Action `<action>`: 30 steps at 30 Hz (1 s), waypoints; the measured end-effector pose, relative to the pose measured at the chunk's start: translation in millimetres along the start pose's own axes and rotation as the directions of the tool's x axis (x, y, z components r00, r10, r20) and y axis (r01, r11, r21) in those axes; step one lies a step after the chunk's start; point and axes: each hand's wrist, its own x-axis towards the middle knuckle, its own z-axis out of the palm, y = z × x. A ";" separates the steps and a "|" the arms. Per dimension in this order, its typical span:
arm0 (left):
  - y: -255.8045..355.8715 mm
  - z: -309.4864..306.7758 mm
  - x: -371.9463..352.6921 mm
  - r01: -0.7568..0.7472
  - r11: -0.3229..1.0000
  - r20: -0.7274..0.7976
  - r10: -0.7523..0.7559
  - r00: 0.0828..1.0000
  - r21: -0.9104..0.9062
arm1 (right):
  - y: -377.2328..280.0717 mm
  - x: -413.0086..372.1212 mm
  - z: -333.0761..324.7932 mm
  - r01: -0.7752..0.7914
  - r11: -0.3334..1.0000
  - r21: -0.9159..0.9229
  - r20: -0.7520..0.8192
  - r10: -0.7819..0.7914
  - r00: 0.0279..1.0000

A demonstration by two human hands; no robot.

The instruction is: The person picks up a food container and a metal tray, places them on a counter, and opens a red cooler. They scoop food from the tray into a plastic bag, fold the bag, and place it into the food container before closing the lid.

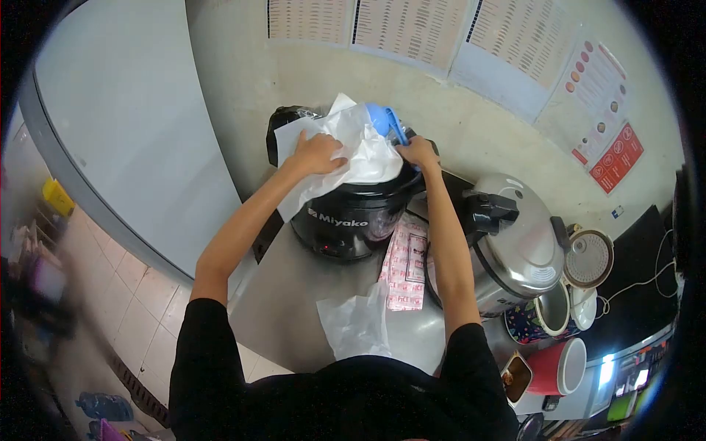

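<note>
Both hands (318,153) (419,152) at cooker rim (371,192) | paper (371,158) under left | counter edge (246,309) leftward

Tight on the right, roomier front left!
A hand could slide through here, over the steel counter (283,294) in front of the black cooker (334,231), left of the loose white sheet (357,327). Over right, the right forearm (450,250) and a black handle (494,211) crowd the gap to the silver cooker (526,250). The wall (309,73) shuts off the back, the white panel (132,110) guards the left, and crumpled white paper (375,158) covers the black cooker's top.
</note>
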 end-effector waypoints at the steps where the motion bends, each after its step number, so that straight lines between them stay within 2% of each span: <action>1: 0.8 3.1 4.8 -0.002 1.000 -0.001 0.002 1.000 0.000 | 2.5 -0.2 2.0 -0.013 0.997 0.081 -0.128 0.023 0.992; 2: 3.8 4.7 7.6 0.002 1.000 -0.001 -0.002 1.000 -0.017 | -4.2 -16.6 -16.4 0.029 0.998 0.047 -0.256 -0.017 0.967; 3: 6.8 6.7 11.3 0.006 0.999 0.001 -0.006 1.000 -0.035 | -13.4 -30.0 -33.2 0.024 0.999 0.048 -0.254 -0.011 0.967; 5: 9.9 18.3 25.7 0.009 1.000 0.003 -0.009 1.000 -0.011 | -33.1 -58.0 -56.0 0.032 0.979 0.200 -0.470 0.068 0.880; 7: 12.8 29.0 35.1 0.004 1.000 -0.019 -0.004 1.000 0.018 | -55.4 -89.4 -64.2 0.203 0.966 0.157 -0.535 -0.090 0.840; 10: 17.6 11.3 32.2 0.000 0.999 -0.048 0.002 0.999 0.048 | -53.7 -81.9 -26.9 0.199 0.977 -0.076 -0.331 -0.213 0.919; 11: 9.9 21.7 32.4 0.058 0.996 -0.141 -0.048 0.989 0.071 | -48.1 -76.1 -10.5 0.198 0.970 -0.142 -0.263 -0.230 0.937; 12: 14.5 16.4 14.5 0.080 0.997 -0.366 -0.077 0.927 -0.006 | -40.0 -72.6 0.0 0.201 0.965 -0.171 -0.235 -0.238 0.942; 13: 3.2 17.3 4.1 -0.019 0.991 -0.527 -0.056 0.848 -0.136 | -32.1 -75.1 2.2 0.208 0.957 -0.200 -0.216 -0.251 0.944; 14: 11.3 -1.0 -26.9 -0.082 0.971 -0.668 -0.093 0.738 -0.225 | -27.4 -96.9 -7.1 0.253 0.945 -0.205 -0.436 -0.320 0.841; 15: 25.9 -16.1 -64.1 -0.076 0.949 -0.772 -0.200 0.604 -0.305 | -26.3 -126.8 -21.5 0.297 0.927 -0.231 -0.635 -0.375 0.676; 16: 45.0 -15.3 -95.3 -0.140 0.881 -0.833 -0.359 0.422 -0.451 | -21.3 -163.4 -31.9 0.393 0.920 0.003 -0.752 -0.256 0.607; 17: 68.1 -2.6 -126.3 -0.130 0.752 -0.744 -0.583 0.325 -0.646 | -13.7 -207.0 -31.5 0.438 0.863 0.252 -0.755 -0.107 0.647; 18: 88.6 23.0 -156.2 -0.137 0.579 -0.595 -0.772 0.224 -0.804 | 0.9 -248.5 -18.9 0.396 0.780 0.484 -0.681 0.051 0.731; 19: 95.1 65.5 -183.7 -0.121 0.639 -0.626 -0.666 0.407 -0.759 | 18.2 -292.0 -0.8 0.299 0.791 0.533 -0.613 0.118 0.781; 20: 107.3 107.8 -195.2 -0.135 0.645 -0.591 -0.569 0.572 -0.752 | 40.7 -335.4 28.9 0.075 0.837 0.542 -0.482 0.236 0.844; 21: 118.5 142.6 -202.9 0.008 0.698 -0.441 -0.461 0.770 -0.716 | 60.5 -375.5 65.0 -0.033 0.915 0.401 -0.442 0.225 0.868; 22: 127.5 178.9 -199.0 -0.003 0.663 -0.342 -0.382 0.858 -0.748 | 88.3 -417.2 122.6 -0.174 0.862 0.477 -0.291 0.341 0.894; 23: 131.1 226.2 -196.9 0.058 0.699 -0.233 -0.313 0.921 -0.712 | 93.7 -452.8 154.6 -0.434 0.820 0.374 -0.044 0.483 0.875; 24: 139.9 272.0 -195.8 0.153 0.785 -0.133 -0.286 0.949 -0.600 | 105.3 -478.2 200.6 -0.521 0.828 0.208 -0.088 0.546 0.833; 25: 149.1 299.5 -191.7 0.222 0.857 -0.036 -0.269 0.962 -0.464 | 102.8 -484.7 207.8 -0.548 0.818 0.177 -0.064 0.565 0.823; 26: 152.6 300.6 -185.8 0.204 0.860 -0.031 -0.247 0.969 -0.468 | 119.4 -490.1 223.1 -0.491 0.849 0.196 -0.088 0.514 0.853; 27: 154.8 294.3 -179.4 0.298 0.839 0.297 -0.172 0.939 -0.455 | 132.2 -488.9 224.3 -0.429 0.878 0.213 -0.113 0.459 0.881; 28: 157.4 286.8 -174.0 0.380 0.831 0.589 -0.079 0.804 -0.407 | 150.6 -491.7 218.2 -0.505 0.716 0.482 0.007 0.574 0.819; 29: 160.7 276.4 -172.2 0.357 0.840 0.586 -0.058 0.808 -0.409 | 154.6 -487.7 196.0 -0.538 0.474 0.697 0.149 0.637 0.756; 30: 165.0 264.2 -175.8 0.504 0.586 0.671 0.093 0.736 -0.634 | 144.3 -481.7 172.1 -0.418 0.134 0.898 0.168 0.776 0.608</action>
